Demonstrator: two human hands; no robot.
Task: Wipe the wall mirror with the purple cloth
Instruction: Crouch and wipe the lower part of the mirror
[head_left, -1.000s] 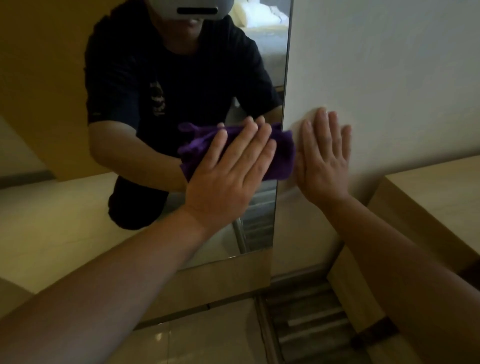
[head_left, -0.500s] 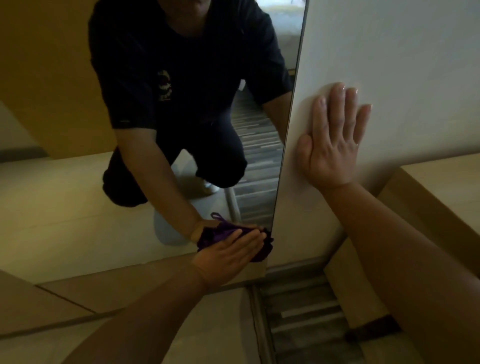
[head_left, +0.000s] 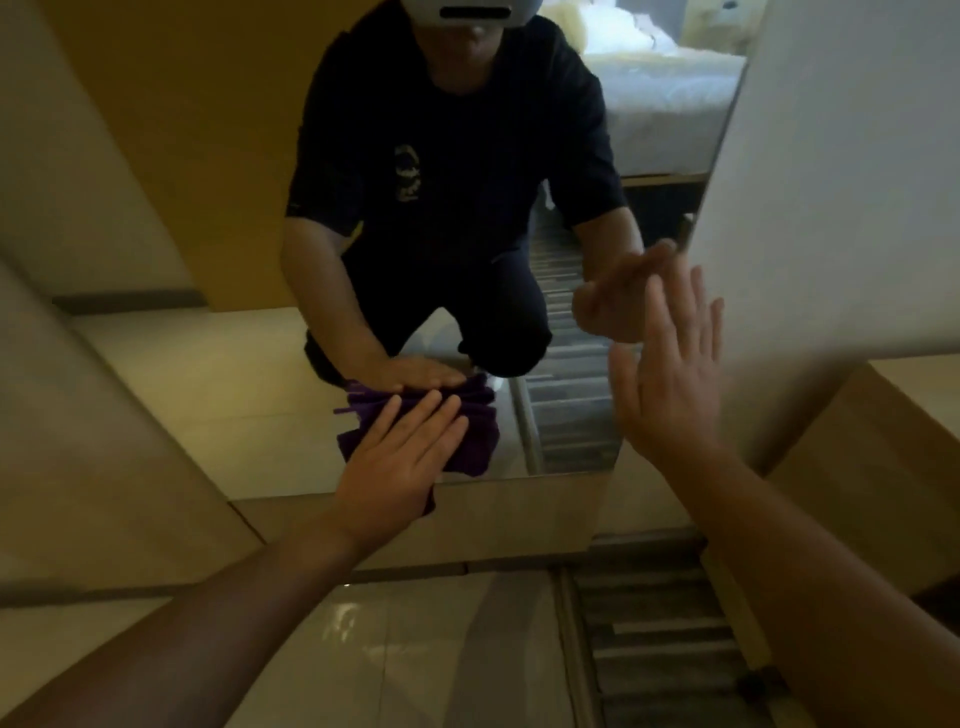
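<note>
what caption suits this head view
Left hand presses a crumpled purple cloth low on the wall mirror; open right hand raised beside.

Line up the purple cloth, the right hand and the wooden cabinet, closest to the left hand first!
1. purple cloth, pressed under the left hand.
2. right hand, raised to its right.
3. wooden cabinet, far right.

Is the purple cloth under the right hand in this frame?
No: the left hand presses the purple cloth against the mirror; the right hand is open and empty.
</note>
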